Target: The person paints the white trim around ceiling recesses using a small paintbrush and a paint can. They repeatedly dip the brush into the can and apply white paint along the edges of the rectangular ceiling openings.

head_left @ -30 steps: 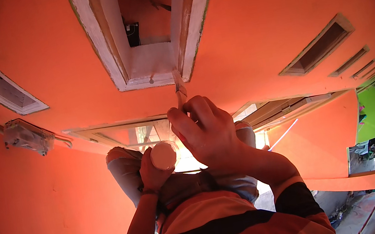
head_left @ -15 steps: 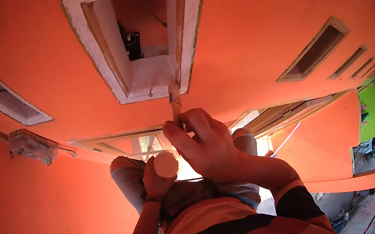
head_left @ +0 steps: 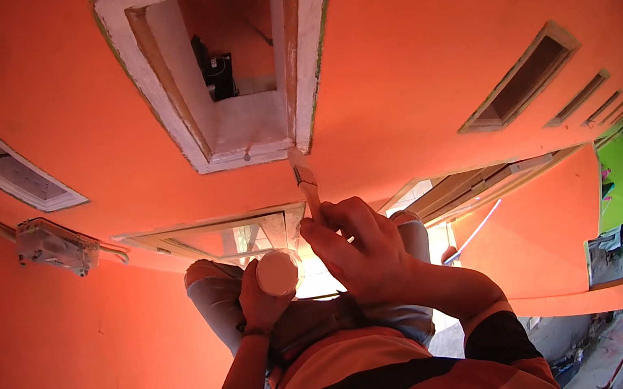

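Below white window frame (head_left: 239, 153): right hand (head_left: 359, 256) clamping one paintbrush (head_left: 305, 183), long axis upright, bristles pointing up, touching orange wall (head_left: 404, 55). Left hand (head_left: 259, 302) closing around one small round container (head_left: 277, 273).

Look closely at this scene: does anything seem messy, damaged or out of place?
Yes. The white frame of the recessed opening is patchy, with uneven streaks and ragged edges against the orange wall. The right hand holds a paintbrush at its lower corner; the left hand holds a small cup.
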`<act>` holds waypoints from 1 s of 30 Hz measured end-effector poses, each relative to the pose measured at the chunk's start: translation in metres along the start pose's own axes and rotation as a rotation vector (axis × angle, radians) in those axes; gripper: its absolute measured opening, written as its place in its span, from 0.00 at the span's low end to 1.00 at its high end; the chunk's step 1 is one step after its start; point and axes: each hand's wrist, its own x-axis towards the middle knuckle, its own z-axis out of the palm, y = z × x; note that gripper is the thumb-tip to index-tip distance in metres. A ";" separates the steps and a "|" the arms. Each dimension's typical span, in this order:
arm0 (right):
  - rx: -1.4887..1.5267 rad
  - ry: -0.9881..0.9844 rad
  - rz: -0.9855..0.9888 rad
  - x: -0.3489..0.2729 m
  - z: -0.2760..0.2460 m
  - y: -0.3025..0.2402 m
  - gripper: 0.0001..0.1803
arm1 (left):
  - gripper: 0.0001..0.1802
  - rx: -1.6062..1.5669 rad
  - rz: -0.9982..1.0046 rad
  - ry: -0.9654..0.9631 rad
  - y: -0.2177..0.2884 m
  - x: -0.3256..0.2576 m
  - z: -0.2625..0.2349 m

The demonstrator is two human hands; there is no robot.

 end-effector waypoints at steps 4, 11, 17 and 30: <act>-0.011 -0.036 0.018 -0.002 0.002 0.004 0.24 | 0.49 -0.024 0.009 0.019 -0.006 -0.001 0.003; 0.050 0.054 0.039 0.003 -0.003 0.000 0.24 | 0.50 0.040 0.046 0.008 -0.010 0.000 0.005; 0.096 0.111 0.084 0.001 0.013 0.013 0.23 | 0.51 0.029 0.026 0.017 -0.011 -0.002 0.004; 0.054 0.228 0.215 -0.003 0.010 0.013 0.17 | 0.51 0.025 0.048 0.021 -0.011 -0.002 0.004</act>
